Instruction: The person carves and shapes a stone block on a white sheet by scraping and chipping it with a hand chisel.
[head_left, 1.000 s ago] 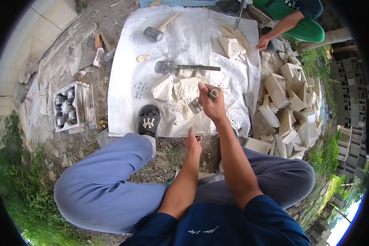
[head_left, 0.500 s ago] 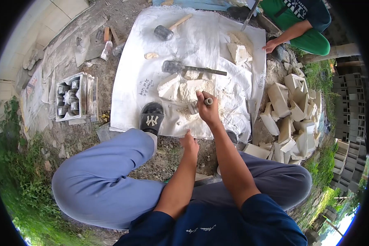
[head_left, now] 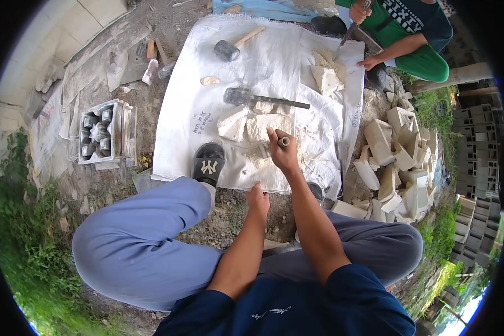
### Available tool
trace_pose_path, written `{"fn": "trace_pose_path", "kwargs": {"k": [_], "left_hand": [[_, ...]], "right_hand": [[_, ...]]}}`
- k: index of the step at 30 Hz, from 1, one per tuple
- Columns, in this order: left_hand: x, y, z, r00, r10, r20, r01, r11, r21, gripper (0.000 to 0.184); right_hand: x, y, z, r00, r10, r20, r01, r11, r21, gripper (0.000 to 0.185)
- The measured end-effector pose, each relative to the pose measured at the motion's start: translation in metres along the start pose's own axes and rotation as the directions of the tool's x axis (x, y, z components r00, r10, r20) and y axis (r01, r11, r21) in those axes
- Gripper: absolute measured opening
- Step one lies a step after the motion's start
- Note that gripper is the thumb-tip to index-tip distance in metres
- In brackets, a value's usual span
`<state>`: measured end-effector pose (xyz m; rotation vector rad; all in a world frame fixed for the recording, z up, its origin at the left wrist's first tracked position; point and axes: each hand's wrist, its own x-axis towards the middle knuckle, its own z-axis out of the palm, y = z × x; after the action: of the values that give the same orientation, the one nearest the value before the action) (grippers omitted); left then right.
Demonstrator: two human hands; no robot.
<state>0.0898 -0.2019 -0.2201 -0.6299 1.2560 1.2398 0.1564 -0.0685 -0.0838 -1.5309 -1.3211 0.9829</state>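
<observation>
My right hand [head_left: 284, 152] is wrapped round the handle of a trowel-like tool [head_left: 284, 141], whose metal end rests by crumbled white material. My left hand [head_left: 257, 197] is at the near edge of the white sheet [head_left: 173, 134], its fingers closed; what they hold, if anything, is hidden. Broken pale chunks [head_left: 232, 124] and crumbs lie just beyond my right hand. Behind them a black-headed mallet [head_left: 238, 96] lies flat. Farther back are a second mallet [head_left: 227, 51] with a wooden handle and a small tan piece [head_left: 210, 80].
A pile of broken pale blocks [head_left: 404, 145] stands at the right. At the left sits a metal mould [head_left: 102, 132], with hand tools [head_left: 150, 70] behind it. A co-worker [head_left: 403, 39] at the back right holds a long tool above the sheet. My sandalled foot [head_left: 208, 165] rests on the sheet's near edge.
The view has shifted slightly. The co-worker's upper hand and long tool show more fully. My hands keep nearly the same places, my right hand still round the tool.
</observation>
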Motion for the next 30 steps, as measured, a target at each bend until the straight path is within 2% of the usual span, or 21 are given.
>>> {"fn": "trace_pose_path", "kwargs": {"k": [2,5,7,8,9,10,11,13,16,17,20,21,23,24,25,28,30], "left_hand": [[-0.005,0.004,-0.005,1.0,-0.01,0.013,0.01,1.0,0.026,0.06],[-0.017,0.008,-0.001,0.997,-0.032,-0.071,0.039,0.994,0.102,0.061],[-0.01,0.001,-0.005,0.999,0.001,0.052,-0.002,0.999,0.033,0.061],[-0.008,-0.001,-0.003,0.998,-0.001,0.055,0.0,1.0,0.024,0.061],[-0.009,0.0,-0.002,1.0,-0.01,-0.026,0.011,1.0,0.028,0.06],[-0.008,0.001,0.001,0.995,-0.016,-0.1,0.019,0.999,0.034,0.058],[-0.004,0.002,0.001,0.996,-0.011,-0.086,0.014,0.999,0.037,0.058],[-0.002,0.004,-0.005,0.999,-0.028,0.046,0.027,0.999,0.03,0.058],[-0.016,0.009,0.003,0.999,-0.037,-0.036,0.039,0.996,0.076,0.058],[-0.014,0.011,0.003,0.998,-0.039,-0.047,0.042,0.997,0.071,0.058],[-0.005,0.001,-0.005,0.999,-0.046,0.002,0.045,0.998,0.051,0.06],[-0.009,0.005,-0.002,0.999,-0.052,-0.006,0.052,0.998,0.042,0.059],[-0.016,0.006,0.001,0.998,-0.056,-0.005,0.056,0.998,0.038,0.059],[-0.017,0.007,0.002,0.999,-0.038,0.002,0.038,0.998,0.058,0.059],[-0.016,0.008,0.003,1.0,-0.02,0.007,0.019,0.997,0.079,0.058],[-0.009,0.007,-0.003,0.999,-0.04,-0.001,0.04,0.995,0.086,0.059],[-0.004,0.005,-0.005,0.999,-0.047,0.008,0.047,0.997,0.066,0.059]], "right_hand": [[0.0,-0.023,-0.01,0.999,0.038,0.02,-0.039,0.999,0.019,0.054],[0.003,-0.046,-0.016,0.998,0.004,-0.058,0.002,0.994,0.108,0.054],[0.006,-0.055,-0.017,0.996,0.008,-0.094,0.006,0.99,0.14,0.052],[0.007,-0.046,-0.013,0.996,-0.004,-0.094,0.016,0.992,0.124,0.051],[0.006,-0.022,-0.006,0.995,-0.015,-0.101,0.026,0.994,0.109,0.05],[0.005,0.018,0.003,0.998,-0.045,-0.038,0.047,0.998,0.044,0.049],[-0.002,0.021,0.004,0.999,-0.02,-0.049,0.021,0.999,0.029,0.05],[0.005,0.004,0.0,0.999,0.036,-0.035,-0.034,0.997,0.072,0.051],[0.003,-0.025,-0.01,0.995,0.047,-0.09,-0.043,0.998,0.046,0.053],[0.004,-0.035,-0.013,0.996,0.024,-0.09,-0.011,0.991,0.135,0.053],[0.008,-0.051,-0.015,0.995,0.028,-0.092,-0.005,0.97,0.241,0.052],[0.009,-0.035,-0.01,0.994,-0.008,-0.106,0.027,0.984,0.178,0.052],[0.0,0.012,0.008,0.999,-0.038,-0.023,0.04,0.997,0.062,0.051],[-0.006,-0.005,0.004,0.999,-0.049,0.013,0.05,0.998,-0.036,0.051],[-0.003,-0.012,0.004,0.998,-0.048,0.037,0.05,0.997,-0.053,0.051],[-0.001,-0.029,-0.003,1.0,0.014,0.004,-0.015,0.998,0.063,0.051],[0.005,-0.043,-0.007,0.999,-0.005,-0.048,0.009,0.996,0.092,0.052]]}}
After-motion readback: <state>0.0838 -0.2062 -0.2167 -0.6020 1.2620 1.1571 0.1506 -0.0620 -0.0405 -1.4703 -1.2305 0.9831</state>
